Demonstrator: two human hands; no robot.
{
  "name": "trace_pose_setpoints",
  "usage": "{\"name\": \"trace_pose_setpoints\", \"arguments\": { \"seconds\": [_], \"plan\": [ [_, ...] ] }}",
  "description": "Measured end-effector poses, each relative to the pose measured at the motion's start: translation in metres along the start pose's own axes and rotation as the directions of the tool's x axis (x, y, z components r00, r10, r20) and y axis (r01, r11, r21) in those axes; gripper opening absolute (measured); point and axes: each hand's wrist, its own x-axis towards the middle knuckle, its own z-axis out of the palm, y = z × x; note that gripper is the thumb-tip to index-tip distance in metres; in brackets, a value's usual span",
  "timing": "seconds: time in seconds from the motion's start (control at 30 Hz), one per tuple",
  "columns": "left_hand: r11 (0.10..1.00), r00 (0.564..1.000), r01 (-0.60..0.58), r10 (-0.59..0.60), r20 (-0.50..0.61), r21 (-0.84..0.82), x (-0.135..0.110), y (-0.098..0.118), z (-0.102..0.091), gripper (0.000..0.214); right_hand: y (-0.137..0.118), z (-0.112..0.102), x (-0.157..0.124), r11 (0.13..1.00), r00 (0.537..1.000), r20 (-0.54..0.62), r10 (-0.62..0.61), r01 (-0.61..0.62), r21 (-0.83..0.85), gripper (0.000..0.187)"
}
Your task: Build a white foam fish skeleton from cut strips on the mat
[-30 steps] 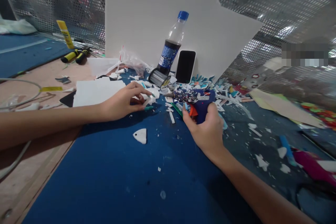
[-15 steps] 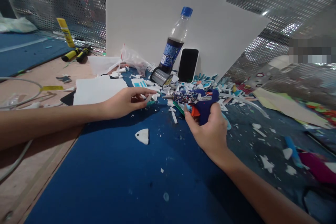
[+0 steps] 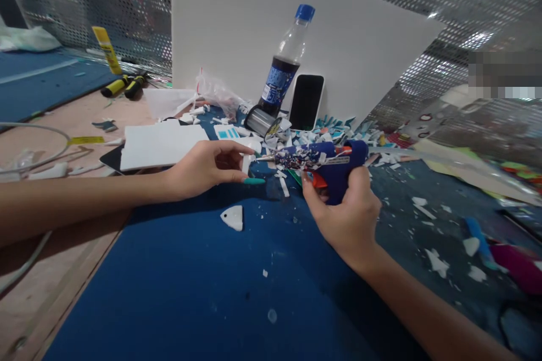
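My right hand (image 3: 349, 214) grips a blue glue gun (image 3: 326, 161) with an orange trigger, lifted off the blue mat (image 3: 190, 287), its nozzle pointing left. Paper bits cling to its barrel. My left hand (image 3: 203, 166) pinches a small white foam strip (image 3: 247, 163) just left of the nozzle tip. A white triangular foam piece (image 3: 232, 217) lies on the mat below my left hand.
A cola bottle (image 3: 283, 67), a phone (image 3: 307, 101) and a tape roll (image 3: 259, 122) stand against a white board (image 3: 237, 22). White foam sheets (image 3: 161, 144) lie left. Paper scraps (image 3: 339, 130) litter the mat. Yellow-handled tools (image 3: 122, 86) and a cable (image 3: 38, 130) lie far left.
My right hand has raised the glue gun off the mat and brought it level. My left hand has lifted the small white strip toward the nozzle.
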Motion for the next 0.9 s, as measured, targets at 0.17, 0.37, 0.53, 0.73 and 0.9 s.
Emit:
{"name": "trace_pose_setpoints", "arguments": {
  "seconds": [0.17, 0.37, 0.53, 0.73, 0.9],
  "plan": [
    [1.0, 1.0, -0.013, 0.013, 0.006, -0.012, -0.0008, -0.0012, 0.0003, 0.041, -0.0006, -0.0004, -0.0036, 0.996, 0.997, -0.021, -0.077, 0.076, -0.051, 0.027],
    [0.999, 0.999, -0.028, 0.029, 0.03, -0.02, -0.0005, -0.0028, -0.0002, 0.045, 0.0015, 0.0006, -0.0058, 0.994, 0.996, 0.023, -0.089, 0.09, -0.056, 0.023],
    [0.999, 0.998, -0.043, 0.043, 0.039, -0.003, -0.0006, -0.0034, -0.0008, 0.045, -0.0002, -0.0002, -0.0043, 0.995, 0.995, 0.061, -0.084, 0.087, -0.049, 0.021],
    [0.999, 0.998, -0.044, 0.044, 0.046, -0.006, -0.0012, -0.0045, -0.0006, 0.046, -0.0009, -0.0015, -0.0032, 0.993, 0.992, 0.065, -0.104, 0.107, -0.04, 0.021],
    [0.998, 0.997, -0.054, 0.053, 0.054, 0.021, -0.0015, -0.0034, -0.0008, 0.048, 0.0006, -0.0006, -0.0029, 0.98, 0.983, 0.02, -0.183, 0.184, -0.082, 0.019]
  ]
}}
